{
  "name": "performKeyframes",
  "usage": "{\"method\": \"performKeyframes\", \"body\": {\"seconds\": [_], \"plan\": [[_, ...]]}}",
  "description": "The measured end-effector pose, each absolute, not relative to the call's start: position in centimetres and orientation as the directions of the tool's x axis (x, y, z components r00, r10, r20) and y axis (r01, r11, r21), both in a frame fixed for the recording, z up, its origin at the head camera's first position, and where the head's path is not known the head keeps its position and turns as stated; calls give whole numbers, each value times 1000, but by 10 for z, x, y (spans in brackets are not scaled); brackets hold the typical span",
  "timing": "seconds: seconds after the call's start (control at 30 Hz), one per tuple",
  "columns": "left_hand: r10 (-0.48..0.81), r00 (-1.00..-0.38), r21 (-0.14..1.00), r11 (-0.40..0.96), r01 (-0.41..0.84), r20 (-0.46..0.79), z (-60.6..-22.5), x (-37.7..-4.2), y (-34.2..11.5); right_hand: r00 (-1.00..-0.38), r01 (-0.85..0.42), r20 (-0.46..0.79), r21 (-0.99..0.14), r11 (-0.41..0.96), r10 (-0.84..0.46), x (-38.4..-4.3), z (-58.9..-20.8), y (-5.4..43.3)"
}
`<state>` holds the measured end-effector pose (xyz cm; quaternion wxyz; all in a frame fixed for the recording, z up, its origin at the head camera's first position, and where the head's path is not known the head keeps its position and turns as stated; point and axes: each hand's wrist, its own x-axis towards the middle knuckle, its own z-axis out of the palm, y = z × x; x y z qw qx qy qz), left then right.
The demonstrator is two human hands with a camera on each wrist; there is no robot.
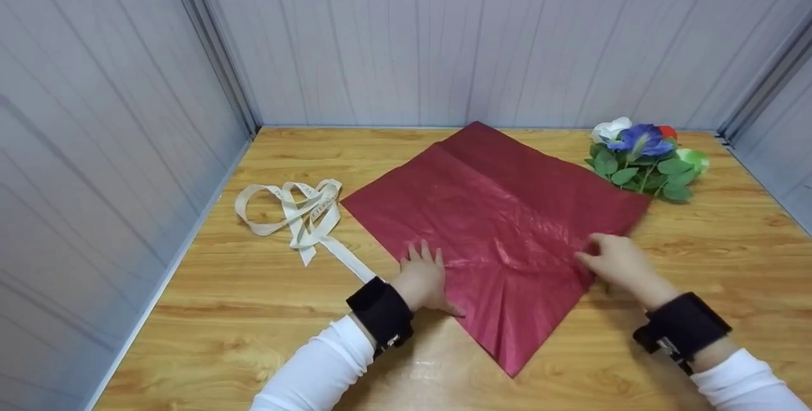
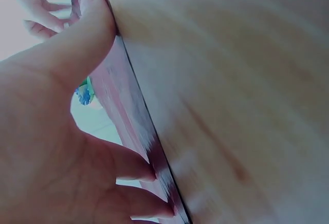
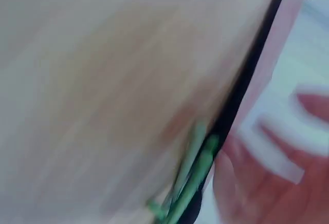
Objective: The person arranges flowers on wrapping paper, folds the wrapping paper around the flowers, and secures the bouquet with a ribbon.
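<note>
A square sheet of dark red wrapping paper (image 1: 457,202) lies cornerwise on the wooden table. My left hand (image 1: 422,278) rests on its lower left edge, fingers spread and thumb apart; the left wrist view shows the thumb and fingertips touching the paper's edge. By the lower right edge is my right hand (image 1: 618,262), fingers bent and parted over the paper. It is blurred in the right wrist view, where green stems (image 3: 190,178) show beside the paper's edge. Artificial flowers (image 1: 641,141) with green leaves lie at the sheet's right corner.
A loosely looped cream ribbon (image 1: 285,208) with printed letters lies left of the paper, its tail running toward my left wrist. Pale panelled walls (image 1: 412,37) enclose the back and sides of the table (image 1: 254,328).
</note>
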<state>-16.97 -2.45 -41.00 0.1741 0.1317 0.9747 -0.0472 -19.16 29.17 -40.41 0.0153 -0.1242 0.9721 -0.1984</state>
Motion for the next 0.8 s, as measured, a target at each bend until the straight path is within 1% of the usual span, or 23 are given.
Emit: {"method": "performKeyframes", "body": {"seconds": [0.1,0.17,0.27,0.47,0.8], "plan": [[233,-909,-46,963,264,-346,-411,-169,-25,-987,-89,-95,-353,931,-130,-192,-402,312],[229,-911,-46,965,260,-344,-412,-168,-25,-982,-36,-162,-356,934,-100,-193,-404,323],[229,-911,-42,965,258,-343,-412,-167,-25,-976,-11,-198,-384,923,-94,-194,-408,334],[227,-908,-32,967,254,-352,-412,-168,-24,-972,-1,-211,-445,896,-106,-197,-412,344],[233,-909,-26,966,257,-346,-409,-168,-24,-971,19,-221,-464,886,-95,-199,-408,345]]}}
